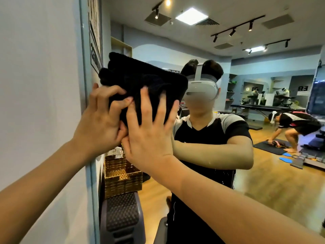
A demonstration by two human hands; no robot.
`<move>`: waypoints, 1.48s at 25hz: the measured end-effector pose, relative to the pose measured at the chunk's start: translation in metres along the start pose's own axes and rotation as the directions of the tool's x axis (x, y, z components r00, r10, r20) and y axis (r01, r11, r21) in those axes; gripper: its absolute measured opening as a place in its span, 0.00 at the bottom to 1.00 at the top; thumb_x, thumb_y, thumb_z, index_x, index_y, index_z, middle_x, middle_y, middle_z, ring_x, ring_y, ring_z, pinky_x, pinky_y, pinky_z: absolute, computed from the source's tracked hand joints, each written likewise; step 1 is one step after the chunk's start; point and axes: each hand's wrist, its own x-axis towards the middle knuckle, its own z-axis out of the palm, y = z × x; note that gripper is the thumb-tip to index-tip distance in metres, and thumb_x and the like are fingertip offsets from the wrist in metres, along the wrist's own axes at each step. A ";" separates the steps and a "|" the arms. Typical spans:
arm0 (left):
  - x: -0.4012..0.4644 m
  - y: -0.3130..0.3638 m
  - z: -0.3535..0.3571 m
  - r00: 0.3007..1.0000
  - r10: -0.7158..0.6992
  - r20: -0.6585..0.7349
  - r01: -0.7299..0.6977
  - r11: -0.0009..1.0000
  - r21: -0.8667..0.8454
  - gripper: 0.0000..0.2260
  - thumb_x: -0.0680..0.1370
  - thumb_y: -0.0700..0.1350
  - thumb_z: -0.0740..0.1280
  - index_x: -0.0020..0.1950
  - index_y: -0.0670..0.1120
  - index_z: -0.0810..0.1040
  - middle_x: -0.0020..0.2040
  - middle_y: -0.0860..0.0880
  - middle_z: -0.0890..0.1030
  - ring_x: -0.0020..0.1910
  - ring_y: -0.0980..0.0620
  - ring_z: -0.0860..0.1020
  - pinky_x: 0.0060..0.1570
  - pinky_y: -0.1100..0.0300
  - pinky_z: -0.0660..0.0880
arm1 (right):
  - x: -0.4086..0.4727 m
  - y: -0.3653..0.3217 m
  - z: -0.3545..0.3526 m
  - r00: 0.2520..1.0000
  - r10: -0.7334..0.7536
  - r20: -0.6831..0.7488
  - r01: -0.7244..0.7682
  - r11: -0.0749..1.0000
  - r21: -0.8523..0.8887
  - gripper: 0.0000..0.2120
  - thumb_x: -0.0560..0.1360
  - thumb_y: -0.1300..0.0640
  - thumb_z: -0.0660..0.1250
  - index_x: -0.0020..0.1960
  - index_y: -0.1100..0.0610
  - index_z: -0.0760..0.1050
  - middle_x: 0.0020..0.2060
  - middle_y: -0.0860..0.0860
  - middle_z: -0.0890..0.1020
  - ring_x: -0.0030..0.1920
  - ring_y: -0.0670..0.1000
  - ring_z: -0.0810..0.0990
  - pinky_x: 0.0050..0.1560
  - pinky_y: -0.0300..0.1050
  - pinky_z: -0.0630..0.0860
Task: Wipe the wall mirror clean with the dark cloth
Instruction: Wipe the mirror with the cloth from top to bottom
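Two bare hands hold a folded dark cloth (142, 81) flat against the wall mirror (228, 76), near the mirror's left edge and up at head height. The left hand (100, 120) has its fingers curled into the cloth's lower left part, bunching the fabric there; its thumb is tucked in next to the right hand. The right hand (149, 132) lies with fingers spread and nearly straight over the cloth's lower right half, palm toward the glass (whether the palm itself bears on the fabric cannot be told). The two hands touch each other at the thumb side, just below the cloth.

Beside the mirror's left edge runs a pale blue frame strip (88, 106), and left of that a plain light wall (38, 85). Reflected in the glass are the person in a black and grey T-shirt wearing a pale headset (202, 88), a woven basket (123, 175) low at the left edge, a padded dark seat (121, 210) under it, a wooden floor (274, 180), ceiling track lights (233, 30), and another person (297, 125) bending down to a dark mat (270, 146) far to the right
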 end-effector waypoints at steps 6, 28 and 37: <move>-0.029 -0.047 -0.011 0.995 -0.100 -0.004 0.100 0.995 0.000 0.21 0.74 0.42 0.70 0.64 0.43 0.68 0.67 0.41 0.65 0.64 0.36 0.63 0.62 0.33 0.70 | 0.022 -0.048 0.021 0.997 -0.063 0.035 0.063 0.998 -0.001 0.30 0.78 0.44 0.60 0.77 0.56 0.63 0.80 0.62 0.53 0.78 0.72 0.50 0.74 0.77 0.45; -0.110 0.042 -0.013 0.971 -0.178 0.159 0.182 0.983 -0.008 0.20 0.77 0.47 0.64 0.67 0.41 0.69 0.66 0.39 0.66 0.62 0.32 0.64 0.53 0.47 0.72 | -0.077 -0.017 0.011 0.970 -0.212 0.118 0.202 0.975 0.091 0.26 0.78 0.50 0.61 0.73 0.60 0.71 0.76 0.59 0.68 0.77 0.67 0.59 0.79 0.67 0.52; -0.070 0.157 0.009 0.982 -0.115 0.147 0.130 0.987 -0.095 0.24 0.80 0.51 0.64 0.73 0.42 0.70 0.66 0.39 0.67 0.61 0.35 0.65 0.69 0.54 0.57 | -0.124 0.096 -0.038 0.977 -0.191 0.096 0.192 0.981 -0.008 0.25 0.75 0.50 0.65 0.69 0.60 0.75 0.74 0.58 0.71 0.77 0.65 0.61 0.80 0.65 0.54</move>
